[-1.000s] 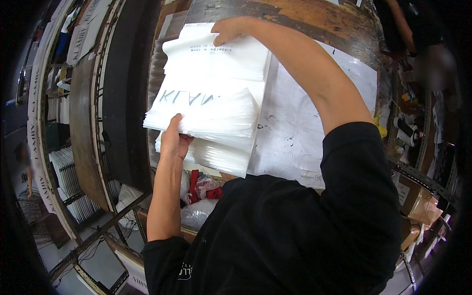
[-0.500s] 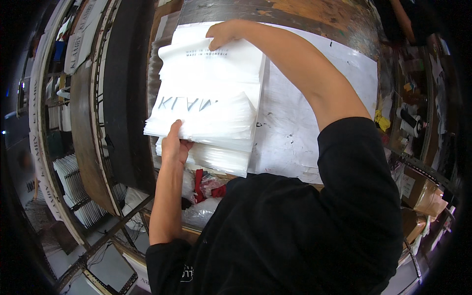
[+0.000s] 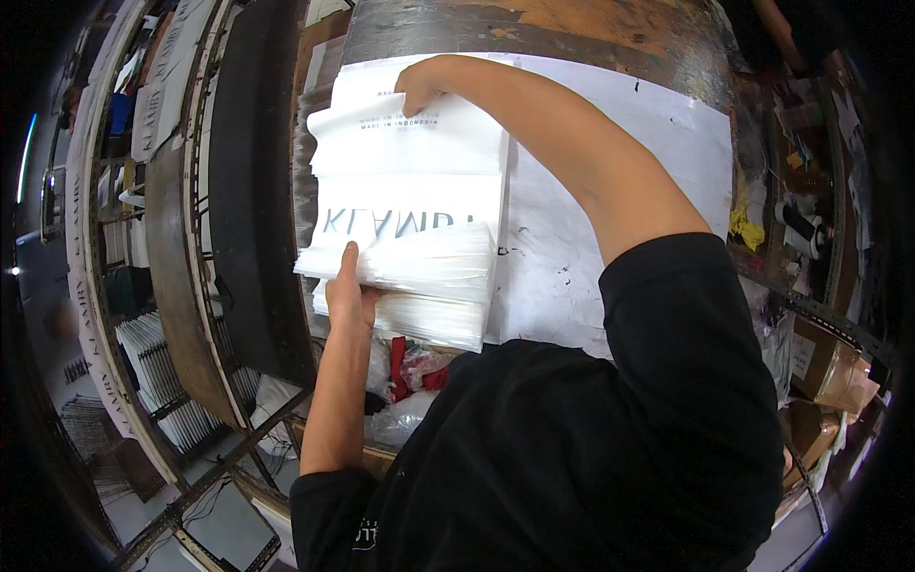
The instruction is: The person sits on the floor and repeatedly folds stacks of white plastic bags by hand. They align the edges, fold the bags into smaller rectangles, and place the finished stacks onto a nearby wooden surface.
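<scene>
A thick stack of white, partly see-through plastic bags (image 3: 410, 153) with dark print lies at the left of the white sheet. My left hand (image 3: 349, 294) grips the near part of a bundle from it, thumb on top and fingers underneath. The bundle's loose edges (image 3: 434, 262) fan out and curl up over the large lettering. Below them, more layered bag edges (image 3: 434, 319) show close to my body. At the far end, my right hand (image 3: 421, 86) is closed on the top bag near its small print, fingers bent down and partly hidden.
The white sheet (image 3: 610, 181) covers much of the worn wooden table (image 3: 572, 33). A long dark board (image 3: 257, 191) and metal racks stand at the left. Red cloth and clear plastic (image 3: 405, 381) lie below the table's near edge. Shelves with cardboard boxes (image 3: 843, 377) line the right.
The fanned bag edges have come down toward me with my left hand, uncovering more of the large lettering. My right hand stays at the far end. The whole view has shifted slightly.
</scene>
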Action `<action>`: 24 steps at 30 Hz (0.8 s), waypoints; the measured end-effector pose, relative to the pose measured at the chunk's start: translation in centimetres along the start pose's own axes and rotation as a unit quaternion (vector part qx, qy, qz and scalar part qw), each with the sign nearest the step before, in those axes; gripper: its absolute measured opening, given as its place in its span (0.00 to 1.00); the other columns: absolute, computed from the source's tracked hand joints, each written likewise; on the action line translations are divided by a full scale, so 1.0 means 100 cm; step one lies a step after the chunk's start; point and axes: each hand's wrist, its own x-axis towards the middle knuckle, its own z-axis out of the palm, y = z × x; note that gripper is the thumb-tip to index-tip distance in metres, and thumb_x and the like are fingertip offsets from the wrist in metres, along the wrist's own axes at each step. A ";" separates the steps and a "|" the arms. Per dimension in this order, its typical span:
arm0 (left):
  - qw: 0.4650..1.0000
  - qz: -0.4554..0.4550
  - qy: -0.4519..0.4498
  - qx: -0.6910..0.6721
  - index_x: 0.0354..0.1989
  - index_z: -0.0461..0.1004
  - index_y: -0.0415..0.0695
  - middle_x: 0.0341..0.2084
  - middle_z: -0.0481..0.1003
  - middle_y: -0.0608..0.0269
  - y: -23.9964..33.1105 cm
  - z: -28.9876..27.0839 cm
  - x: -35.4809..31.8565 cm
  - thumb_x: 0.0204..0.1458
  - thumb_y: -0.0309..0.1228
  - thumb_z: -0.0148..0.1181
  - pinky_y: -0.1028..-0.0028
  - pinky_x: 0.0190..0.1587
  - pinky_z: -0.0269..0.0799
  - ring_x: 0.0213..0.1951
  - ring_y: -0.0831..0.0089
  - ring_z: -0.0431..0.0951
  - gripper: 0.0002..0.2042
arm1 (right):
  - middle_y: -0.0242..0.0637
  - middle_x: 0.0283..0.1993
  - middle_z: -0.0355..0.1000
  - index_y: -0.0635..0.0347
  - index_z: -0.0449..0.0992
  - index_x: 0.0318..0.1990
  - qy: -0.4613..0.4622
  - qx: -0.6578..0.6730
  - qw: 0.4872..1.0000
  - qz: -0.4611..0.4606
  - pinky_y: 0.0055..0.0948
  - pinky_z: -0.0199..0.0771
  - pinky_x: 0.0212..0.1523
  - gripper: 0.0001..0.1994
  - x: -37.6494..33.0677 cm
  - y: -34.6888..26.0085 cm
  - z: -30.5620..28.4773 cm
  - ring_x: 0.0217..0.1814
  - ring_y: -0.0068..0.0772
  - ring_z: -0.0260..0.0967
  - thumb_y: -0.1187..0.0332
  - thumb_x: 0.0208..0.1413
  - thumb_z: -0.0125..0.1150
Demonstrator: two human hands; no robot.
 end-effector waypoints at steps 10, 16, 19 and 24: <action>0.758 0.524 0.089 0.379 0.50 0.71 0.30 0.50 0.73 0.45 0.034 0.006 -0.001 0.55 0.31 0.63 0.62 0.57 0.65 0.49 0.53 0.75 0.19 | 0.44 0.52 0.75 0.56 0.74 0.58 0.004 0.034 0.999 0.002 0.39 0.74 0.47 0.25 -0.007 0.000 0.002 0.50 0.40 0.74 0.60 0.51 0.64; 0.670 0.364 -0.174 0.623 0.40 0.79 0.35 0.45 0.77 0.45 0.052 0.045 0.031 0.57 0.38 0.57 0.58 0.55 0.68 0.47 0.48 0.77 0.16 | 0.45 0.53 0.75 0.57 0.73 0.58 0.000 0.073 0.997 -0.015 0.40 0.73 0.50 0.25 -0.006 0.004 0.004 0.52 0.42 0.73 0.60 0.52 0.64; 0.651 0.336 -0.171 0.659 0.37 0.81 0.37 0.45 0.77 0.45 0.049 0.053 0.027 0.57 0.41 0.56 0.54 0.57 0.65 0.46 0.50 0.77 0.17 | 0.46 0.53 0.75 0.58 0.73 0.58 0.016 0.061 0.997 -0.034 0.41 0.72 0.51 0.25 -0.010 0.006 0.006 0.53 0.43 0.73 0.59 0.53 0.63; 0.607 0.347 -0.166 0.695 0.35 0.83 0.39 0.48 0.75 0.44 0.040 0.051 0.024 0.59 0.45 0.53 0.50 0.61 0.58 0.51 0.51 0.75 0.20 | 0.48 0.56 0.73 0.61 0.71 0.59 -0.007 0.050 0.999 -0.018 0.41 0.70 0.55 0.27 -0.018 -0.004 0.002 0.55 0.45 0.72 0.58 0.54 0.62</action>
